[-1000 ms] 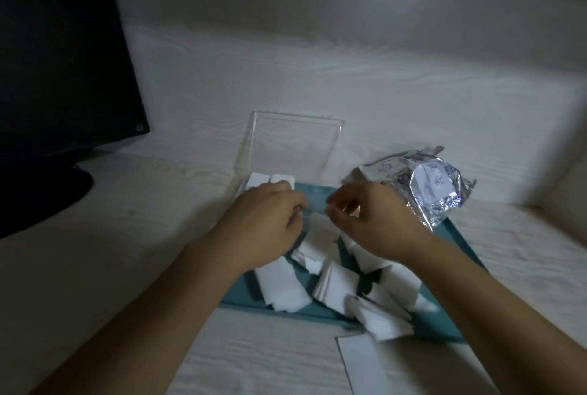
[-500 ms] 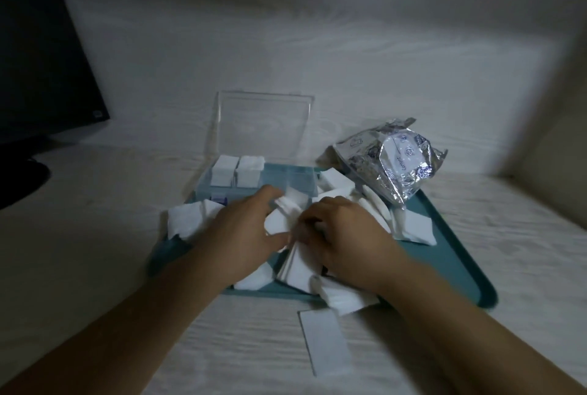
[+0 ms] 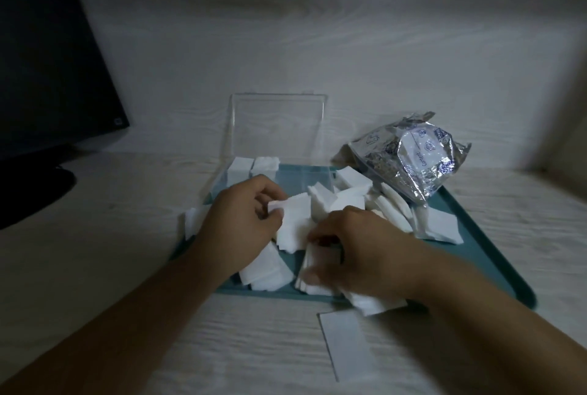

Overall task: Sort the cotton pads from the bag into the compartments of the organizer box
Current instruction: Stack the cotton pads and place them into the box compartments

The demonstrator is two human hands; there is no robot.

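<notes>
Half a second back, both hands down among the loose pads; now left hand lifted a little, thumb and fingers pinching one square cotton pad by its left edge. Right hand lower on the tray than before, fingers curled round a small upright stack of pads — blurred, so the exact grip hard to read. View also swung left since a second ago, more of the box now exposed. Likely meaning: one pad singled out and a stack gathered, ready for a compartment; sorting barely begun.

Held pad near flat, slightly tilted, free edge toward 3 o'clock, long axis roughly 9 to 3. Stack on edge, faces toward 9 and 3, long axis about 12 to 6.

Organizer box at 12 o'clock from the hands, clear lid standing open; two white stacks already in its far-left compartments, the rest apparently unfilled. Foil bag at 2 o'clock, on the far right corner of the teal tray. Loose pads scattered across the tray, one strip lying off it on the bench at 6 o'clock.
</notes>
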